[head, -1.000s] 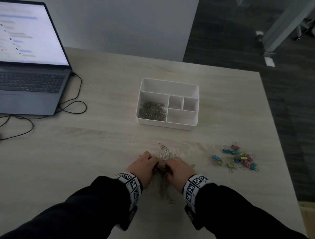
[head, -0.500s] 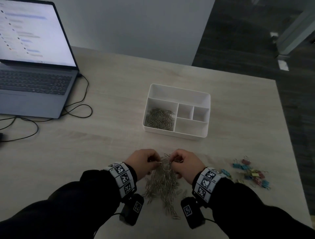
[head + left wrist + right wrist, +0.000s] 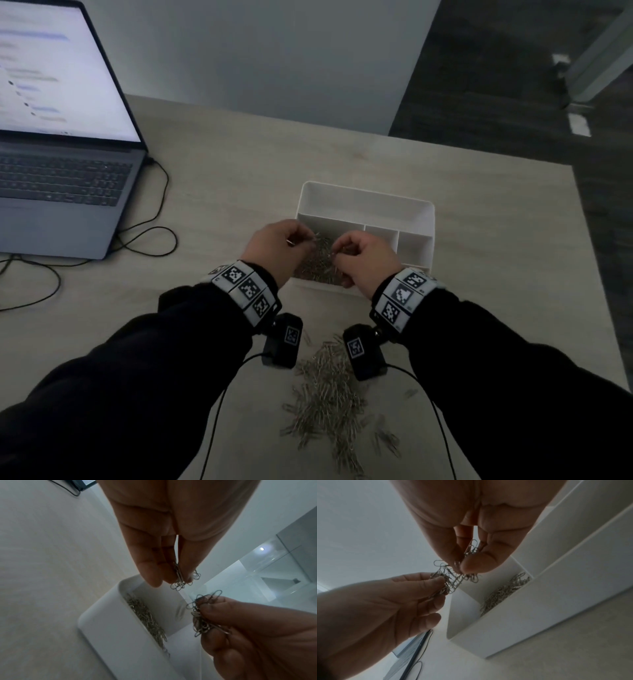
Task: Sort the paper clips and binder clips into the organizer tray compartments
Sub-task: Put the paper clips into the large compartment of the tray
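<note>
Two hands (image 3: 322, 255) pinch paper clips (image 3: 179, 578), long axes hanging tray-ward (image 3: 366, 205).

The place looks like an office. A pale wood-grain desk (image 3: 479, 240) carries an open laptop (image 3: 61, 154) at far left with cables (image 3: 147, 236) trailing beside it, and beyond lie a plain partition wall (image 3: 274, 51), dark flooring and glass panels (image 3: 274, 568).

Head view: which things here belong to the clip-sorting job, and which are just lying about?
Job:
- white plastic organizer tray, silver clips in its near-left compartment
- loose pile of silver wire paper clips on the table
- left hand and right hand, each pinching a bunch of clips over the tray

Lying about:
- open grey laptop
- black cable
- pale wooden table
</note>
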Action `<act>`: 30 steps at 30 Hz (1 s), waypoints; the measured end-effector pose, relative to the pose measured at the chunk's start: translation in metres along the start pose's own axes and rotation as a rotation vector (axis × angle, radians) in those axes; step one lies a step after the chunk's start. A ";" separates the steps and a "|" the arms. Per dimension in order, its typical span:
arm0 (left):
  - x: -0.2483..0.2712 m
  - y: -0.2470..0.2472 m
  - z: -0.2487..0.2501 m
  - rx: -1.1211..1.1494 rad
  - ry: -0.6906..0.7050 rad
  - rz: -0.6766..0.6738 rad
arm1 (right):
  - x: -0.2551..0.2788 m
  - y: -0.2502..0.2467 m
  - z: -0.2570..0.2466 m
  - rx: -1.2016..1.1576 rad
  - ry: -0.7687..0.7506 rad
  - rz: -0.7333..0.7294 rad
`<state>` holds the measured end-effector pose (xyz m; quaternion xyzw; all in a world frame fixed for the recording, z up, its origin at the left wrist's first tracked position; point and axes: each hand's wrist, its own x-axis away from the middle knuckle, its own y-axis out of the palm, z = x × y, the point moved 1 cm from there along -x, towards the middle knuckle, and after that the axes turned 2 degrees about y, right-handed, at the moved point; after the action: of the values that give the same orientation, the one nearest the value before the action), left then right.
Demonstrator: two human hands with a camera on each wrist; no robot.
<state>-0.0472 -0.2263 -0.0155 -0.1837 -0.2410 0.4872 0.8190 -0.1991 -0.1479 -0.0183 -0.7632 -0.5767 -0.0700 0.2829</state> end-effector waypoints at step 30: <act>0.064 0.011 -0.023 -0.256 -0.018 -0.168 | 0.106 -0.035 0.088 0.498 0.003 0.046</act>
<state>-0.0156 -0.1657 -0.0260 -0.2616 -0.3232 0.3836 0.8246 -0.2165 -0.0077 -0.0332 -0.6826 -0.5585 0.0796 0.4646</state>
